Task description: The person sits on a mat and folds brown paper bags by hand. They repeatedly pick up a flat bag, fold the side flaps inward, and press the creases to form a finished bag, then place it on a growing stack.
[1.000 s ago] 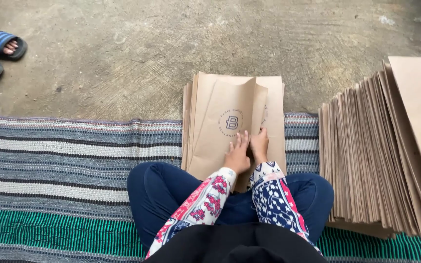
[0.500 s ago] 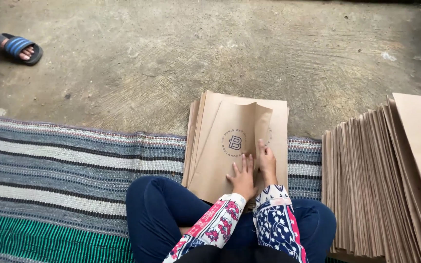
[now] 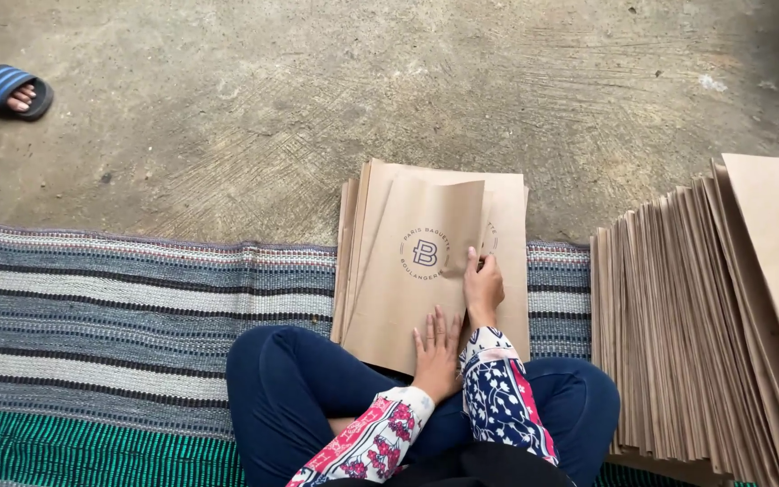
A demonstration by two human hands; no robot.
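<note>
A stack of brown paper bags [image 3: 498, 203] with a round printed mark lies on the floor in front of my crossed legs. The top bag [image 3: 412, 289] is lifted and curled along its right edge. My left hand [image 3: 436, 352] lies flat with fingers spread on the near end of that bag. My right hand [image 3: 482, 287] pinches the bag's right edge between thumb and fingers. Both arms wear patterned sleeves.
A long fanned row of the same brown bags [image 3: 678, 325] stands on edge at my right. A striped woven mat [image 3: 110, 316] covers the floor under me. Bare concrete [image 3: 317, 108] lies beyond. Another person's foot in a blue sandal [image 3: 11, 88] is at the far left.
My right hand has slid up along the top bag's right edge, away from my left hand. The left hand has spread flat. The view has shifted slightly.
</note>
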